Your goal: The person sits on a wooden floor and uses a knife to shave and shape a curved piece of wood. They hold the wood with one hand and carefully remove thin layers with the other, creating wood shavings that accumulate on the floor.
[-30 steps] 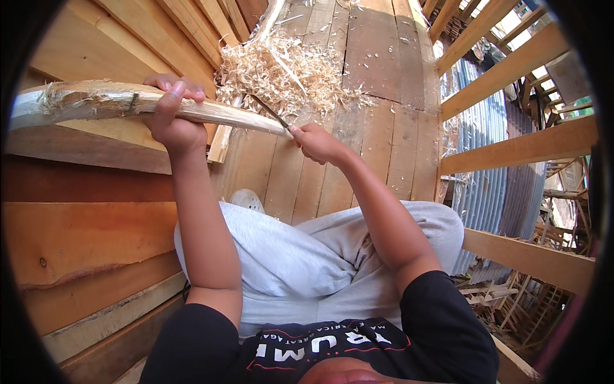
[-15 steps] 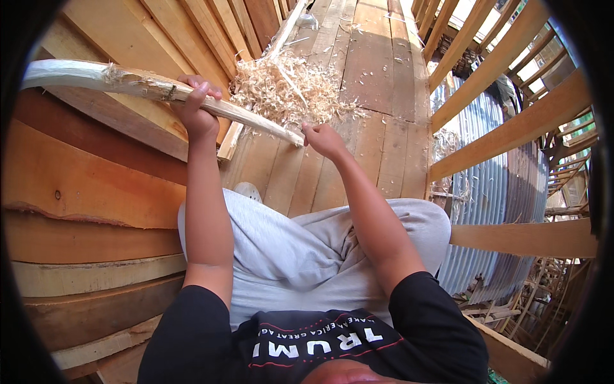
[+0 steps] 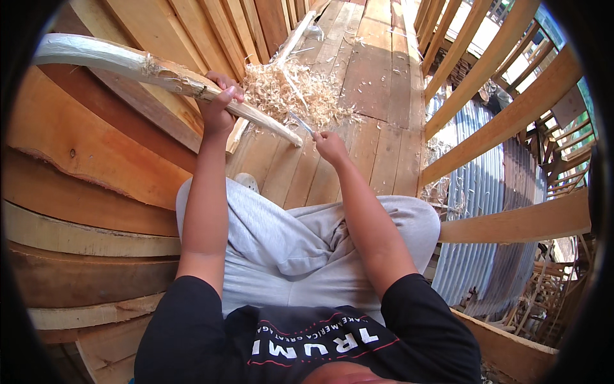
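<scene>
A long pale wooden pole (image 3: pixel 131 67), partly stripped of its bark, runs from the upper left toward the middle, its thinner end pointing at the floor. My left hand (image 3: pixel 220 109) is wrapped round it, short of that thin end. To the right of the tip, my right hand (image 3: pixel 330 147) is closed round the handle of a knife (image 3: pixel 302 123). The thin blade points up and left, apart from the pole, toward a heap of curly wood shavings (image 3: pixel 291 89). My fingers hide most of the handle.
Stacked wooden planks (image 3: pixel 96 160) line the left side. The plank floor (image 3: pixel 377 150) carries scattered shavings. On the right stands a slatted wooden railing (image 3: pixel 511 118), with corrugated metal sheets (image 3: pixel 476 211) below it. A small clear plastic object (image 3: pixel 313 32) lies beyond the heap.
My right hand has moved slightly right and down, away from the pole's tip, and the knife blade now shows. The pole and my left hand appear shifted right and a little lower.
</scene>
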### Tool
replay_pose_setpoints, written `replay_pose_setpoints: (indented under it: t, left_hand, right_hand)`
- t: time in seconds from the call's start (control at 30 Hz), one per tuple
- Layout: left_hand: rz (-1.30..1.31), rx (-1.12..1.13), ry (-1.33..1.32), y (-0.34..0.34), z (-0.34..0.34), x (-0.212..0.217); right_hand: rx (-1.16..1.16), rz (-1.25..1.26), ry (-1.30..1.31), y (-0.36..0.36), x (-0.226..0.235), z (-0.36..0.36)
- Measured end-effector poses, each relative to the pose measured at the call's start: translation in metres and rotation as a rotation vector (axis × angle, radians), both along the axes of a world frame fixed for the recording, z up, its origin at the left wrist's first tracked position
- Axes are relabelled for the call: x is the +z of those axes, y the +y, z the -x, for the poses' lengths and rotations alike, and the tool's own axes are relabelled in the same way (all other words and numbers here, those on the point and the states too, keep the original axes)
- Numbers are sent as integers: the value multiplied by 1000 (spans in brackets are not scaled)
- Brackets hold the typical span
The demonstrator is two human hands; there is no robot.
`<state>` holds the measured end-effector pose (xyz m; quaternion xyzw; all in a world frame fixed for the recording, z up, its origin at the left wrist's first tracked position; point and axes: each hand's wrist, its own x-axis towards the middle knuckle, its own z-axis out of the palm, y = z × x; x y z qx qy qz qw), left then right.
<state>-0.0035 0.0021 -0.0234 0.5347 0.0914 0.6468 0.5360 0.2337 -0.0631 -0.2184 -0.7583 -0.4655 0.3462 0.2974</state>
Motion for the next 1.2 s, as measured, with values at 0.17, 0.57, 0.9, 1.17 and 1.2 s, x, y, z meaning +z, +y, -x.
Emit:
replay_pose_setpoints:
  t: [0.17,0.57,0.9,1.17,1.2]
  left_hand:
    - [-29,-15,27,-4,0,3]
    - [-24,-50,41,-5,0,1]
    - [-29,-60,14,-4,-1,1]
    - [-17,-36,67,-5,3,1]
    - [-16,-16,94,-6,3,1]
  right_hand:
    - [52,-131,59,-8,13,6]
    - [21,-75,-97,-12,32,11]
    - [-103,-89,-42,-6,22,7]
    - [-81,-74,64,-9,20,1]
    - [-73,-48,130,-10,20,-1]
